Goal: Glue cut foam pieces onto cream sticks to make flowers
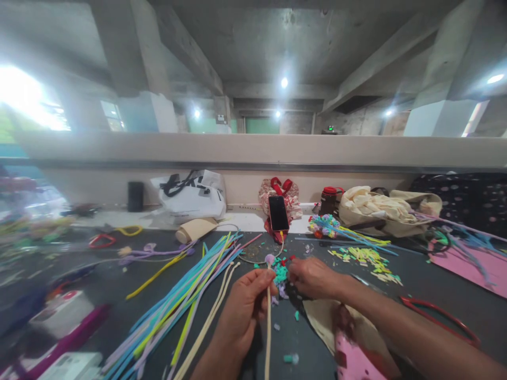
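My left hand (249, 301) is closed in a pinch on a cream pipe cleaner (268, 332), which runs down toward the table's front edge. A small lilac tuft (270, 259) shows at its upper end. Just right of it, my right hand (311, 277) has its fingers drawn together beside a pile of short teal pieces (281, 273); whatever they hold is hidden. A few red bits and lilac bits lie around that pile. Left of my left hand, several loose cream pipe cleaners (213, 315) lie beside a bundle of blue, lilac and yellow ones (178, 295).
A phone (279, 213) leans against a patterned bag at the back. Yellow cut pieces (366, 258) lie to the right, near red-handled scissors (439, 311). Under my right forearm is a cream cloth (319, 316). A white bag (194, 195) and a dark bottle (328, 201) stand behind.
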Tool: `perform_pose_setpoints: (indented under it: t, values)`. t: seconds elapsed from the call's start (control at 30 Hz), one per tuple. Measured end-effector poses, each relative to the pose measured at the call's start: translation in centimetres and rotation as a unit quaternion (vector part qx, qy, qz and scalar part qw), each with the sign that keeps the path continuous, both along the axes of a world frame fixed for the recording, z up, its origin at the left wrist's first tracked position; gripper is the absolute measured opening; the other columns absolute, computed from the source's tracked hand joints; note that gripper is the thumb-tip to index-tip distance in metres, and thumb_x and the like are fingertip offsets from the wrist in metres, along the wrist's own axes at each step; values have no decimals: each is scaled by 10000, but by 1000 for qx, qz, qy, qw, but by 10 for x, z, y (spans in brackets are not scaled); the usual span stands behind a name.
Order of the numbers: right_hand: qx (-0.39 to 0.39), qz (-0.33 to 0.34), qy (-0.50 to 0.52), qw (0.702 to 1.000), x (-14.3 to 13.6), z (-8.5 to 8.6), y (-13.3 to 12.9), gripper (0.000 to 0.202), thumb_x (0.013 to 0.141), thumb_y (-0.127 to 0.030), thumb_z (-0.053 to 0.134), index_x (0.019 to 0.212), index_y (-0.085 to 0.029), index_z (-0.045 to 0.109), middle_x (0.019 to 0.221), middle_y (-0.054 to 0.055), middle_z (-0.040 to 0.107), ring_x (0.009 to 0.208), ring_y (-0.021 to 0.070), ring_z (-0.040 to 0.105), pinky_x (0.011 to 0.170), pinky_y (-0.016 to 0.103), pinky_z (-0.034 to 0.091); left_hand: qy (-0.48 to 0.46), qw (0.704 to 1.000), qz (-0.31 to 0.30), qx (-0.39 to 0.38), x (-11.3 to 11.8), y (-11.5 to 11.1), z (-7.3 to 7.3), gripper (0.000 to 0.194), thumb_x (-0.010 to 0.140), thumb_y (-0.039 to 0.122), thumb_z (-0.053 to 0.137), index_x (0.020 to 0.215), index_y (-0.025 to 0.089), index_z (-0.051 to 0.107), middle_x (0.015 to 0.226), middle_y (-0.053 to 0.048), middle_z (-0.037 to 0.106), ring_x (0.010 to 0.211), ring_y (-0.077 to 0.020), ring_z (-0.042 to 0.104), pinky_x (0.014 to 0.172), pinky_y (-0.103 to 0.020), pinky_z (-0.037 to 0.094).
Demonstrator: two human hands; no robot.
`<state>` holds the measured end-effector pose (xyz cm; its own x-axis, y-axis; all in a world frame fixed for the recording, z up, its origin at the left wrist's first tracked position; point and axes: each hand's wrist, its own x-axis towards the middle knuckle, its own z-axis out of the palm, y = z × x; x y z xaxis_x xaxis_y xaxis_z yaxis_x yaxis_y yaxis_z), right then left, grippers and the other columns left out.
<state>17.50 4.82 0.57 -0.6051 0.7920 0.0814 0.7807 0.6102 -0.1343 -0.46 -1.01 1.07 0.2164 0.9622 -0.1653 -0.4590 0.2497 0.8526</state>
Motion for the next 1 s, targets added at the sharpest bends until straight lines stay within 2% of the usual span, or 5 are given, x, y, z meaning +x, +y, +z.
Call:
perform_pose_setpoints:
  t: [0.2,0.37,0.57,0.83,1.0]
  values:
    - [-49,-50,123,990,0,9,-22,157,692,-111,412,754,-159,549,614,-19,593,532,82,537,451,142,353,58,998,-6,-1,9,-2,-6,272,582,365,683,585,132,542,422,49,519,278,-8,350,291,-121,224]
    - [-99,-98,303,943,-11,17,-47,109,620,-93,446,654,-162,523,511,-55,503,449,67,448,409,145,315,55,998,-32,12,19,-5,-14,252,618,352,662,614,123,554,408,40,524,280,-20,378,294,-121,243]
    - [-11,-70,320,945,-17,14,-53,160,585,-45,446,629,-164,543,532,-48,527,493,77,458,460,161,317,54,998,-39,-4,22,-3,-21,299,598,389,670,610,114,554,366,41,498,275,-32,386,300,-131,267]
    - [-83,-16,384,919,-10,11,-52,190,595,-24,462,677,-161,564,580,-44,557,526,80,486,488,161,348,53,997,-54,4,23,0,-26,281,596,371,671,613,121,543,414,36,529,290,-25,391,298,-123,264]
    - [-119,-56,421,898,-9,10,-53,82,664,-101,497,678,-148,562,572,-35,541,524,88,475,488,176,347,61,995,-76,1,24,2,-28,315,606,413,651,562,124,536,340,50,466,262,-22,343,286,-128,246]
